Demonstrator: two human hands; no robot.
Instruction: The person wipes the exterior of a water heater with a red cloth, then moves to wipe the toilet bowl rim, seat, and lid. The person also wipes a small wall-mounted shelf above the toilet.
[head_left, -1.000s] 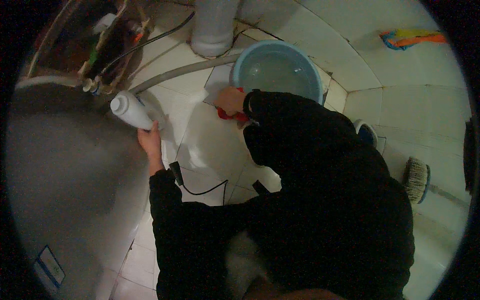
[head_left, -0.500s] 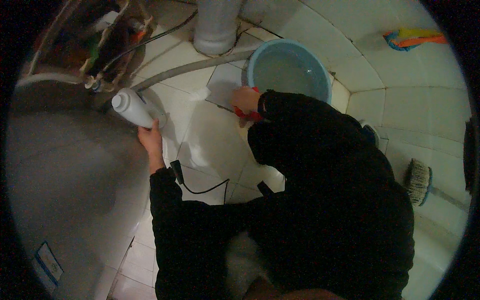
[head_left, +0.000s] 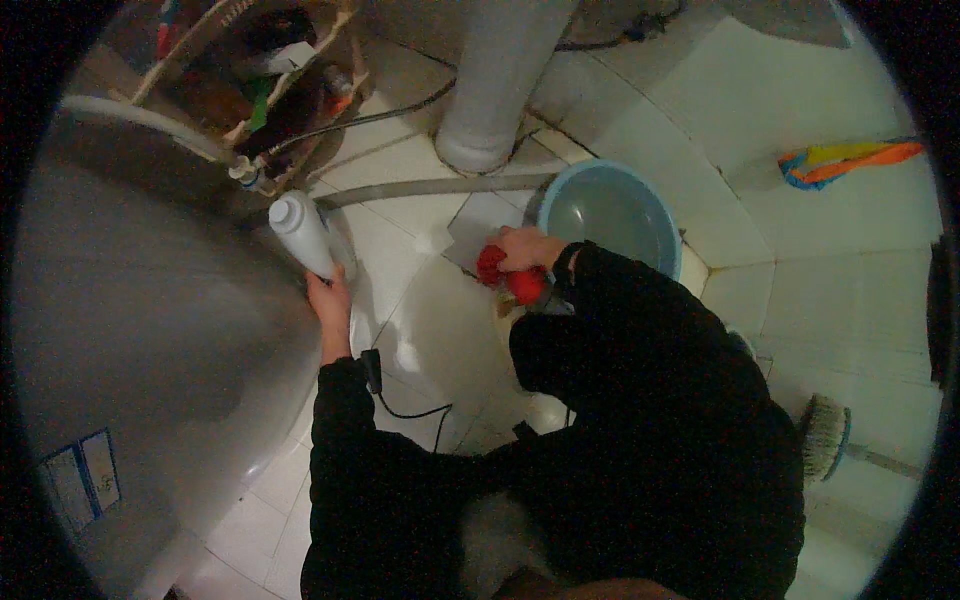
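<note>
My left hand [head_left: 330, 303] is closed round the lower end of a white plastic bottle [head_left: 302, 235]. The bottle leans with its capped end away from me, beside the large grey rounded surface on the left. My right hand [head_left: 527, 247], back of the hand up, grips a bunched red cloth [head_left: 525, 287] just in front of a light blue basin [head_left: 674, 232]. Parts of the cloth bulge out on both sides of the fingers. Cloudy greyish water [head_left: 605, 215] stands in the basin. What lies under the cloth is too dim to make out.
A grey hose [head_left: 420, 188] crosses the tiled floor behind the bottle, near a thick upright pipe [head_left: 480, 130]. By my left wrist hangs a black plug [head_left: 372, 370] on a cord. To the right are a brush [head_left: 826, 438] and a colourful cloth [head_left: 850, 160].
The view has tilted, so the scene sits lower and more to the right. More of the red cloth shows under my right hand. My left hand keeps its hold on the bottle.
</note>
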